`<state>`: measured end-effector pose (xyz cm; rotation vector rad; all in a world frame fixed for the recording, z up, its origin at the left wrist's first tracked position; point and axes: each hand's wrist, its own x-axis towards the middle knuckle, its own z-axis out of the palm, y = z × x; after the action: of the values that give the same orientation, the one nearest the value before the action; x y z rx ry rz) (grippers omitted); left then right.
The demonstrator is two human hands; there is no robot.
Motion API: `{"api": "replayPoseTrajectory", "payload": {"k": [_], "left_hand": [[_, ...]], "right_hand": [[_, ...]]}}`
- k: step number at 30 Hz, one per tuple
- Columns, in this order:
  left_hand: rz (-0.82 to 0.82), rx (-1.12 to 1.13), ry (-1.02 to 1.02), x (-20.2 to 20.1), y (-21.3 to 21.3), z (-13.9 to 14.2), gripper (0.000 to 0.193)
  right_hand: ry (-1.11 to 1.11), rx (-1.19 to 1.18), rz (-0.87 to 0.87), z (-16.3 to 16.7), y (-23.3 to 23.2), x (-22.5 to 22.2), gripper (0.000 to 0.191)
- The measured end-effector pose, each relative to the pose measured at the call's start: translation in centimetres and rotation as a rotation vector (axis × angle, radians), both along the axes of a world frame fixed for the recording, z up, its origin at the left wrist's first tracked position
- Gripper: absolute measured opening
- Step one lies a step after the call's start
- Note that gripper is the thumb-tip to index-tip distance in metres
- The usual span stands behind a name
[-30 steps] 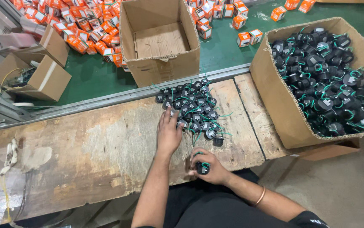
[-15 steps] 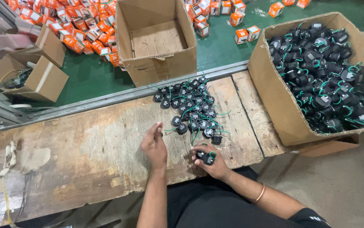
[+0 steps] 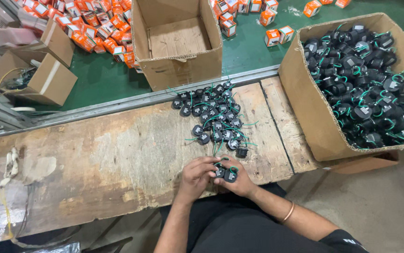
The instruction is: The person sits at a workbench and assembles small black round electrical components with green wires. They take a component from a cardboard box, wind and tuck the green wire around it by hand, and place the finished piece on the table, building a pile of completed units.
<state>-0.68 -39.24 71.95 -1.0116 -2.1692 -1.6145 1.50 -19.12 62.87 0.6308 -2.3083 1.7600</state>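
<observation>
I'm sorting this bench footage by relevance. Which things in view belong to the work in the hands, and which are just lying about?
In the work:
- left hand and right hand, together on small black parts
- pile of black parts with green wires

Lying about:
- big carton of black parts
- open cardboard box
- small orange boxes
- green belt

Black parts [image 3: 224, 173] half hidden by fingers [image 3: 210, 165] (count unclear); right carton [image 3: 305, 100] cut off.

Bare forearms, thin copper-coloured bangle [image 3: 288, 213] on right wrist, black clothing [image 3: 239, 229], short black sleeve
</observation>
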Motion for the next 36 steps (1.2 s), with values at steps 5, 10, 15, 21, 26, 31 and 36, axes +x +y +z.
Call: {"api": "replayPoseTrajectory", "payload": {"k": [5, 10, 15, 21, 26, 31, 36], "left_hand": [[-0.101, 0.47, -0.628, 1.0, 0.6, -2.8, 0.034], [0.016, 0.18, -0.227, 0.6, -0.1, -3.4, 0.028], [0.253, 0.435, -0.332, -1.8, -1.2, -2.2, 0.02], [0.608, -0.201, -0.135, -3.8, -0.7, -1.3, 0.055], [0.477, -0.172, -0.175, -3.9, -0.5, -2.3, 0.044], [0.485, -0.037, -0.344, -4.2, -0.7, -4.2, 0.028], [0.545, 0.139, -0.439, -3.9, -0.4, -4.7, 0.033]], "right_hand": [[0.092, 0.009, 0.099, 2.7, -0.8, 0.7, 0.042], [0.112, 0.017, 0.114, 2.8, -1.0, 0.6, 0.038], [-0.007, -0.179, 0.056, 2.0, -0.8, 1.4, 0.041], [-0.451, -1.111, 0.237, 3.7, -1.3, 1.8, 0.058], [-0.291, -0.526, 0.21, 6.9, 0.2, 3.2, 0.046], [0.188, -0.029, 0.432, 12.5, 5.0, 4.0, 0.033], [0.395, 0.384, 0.371, 18.9, 13.4, 3.5, 0.034]]}}
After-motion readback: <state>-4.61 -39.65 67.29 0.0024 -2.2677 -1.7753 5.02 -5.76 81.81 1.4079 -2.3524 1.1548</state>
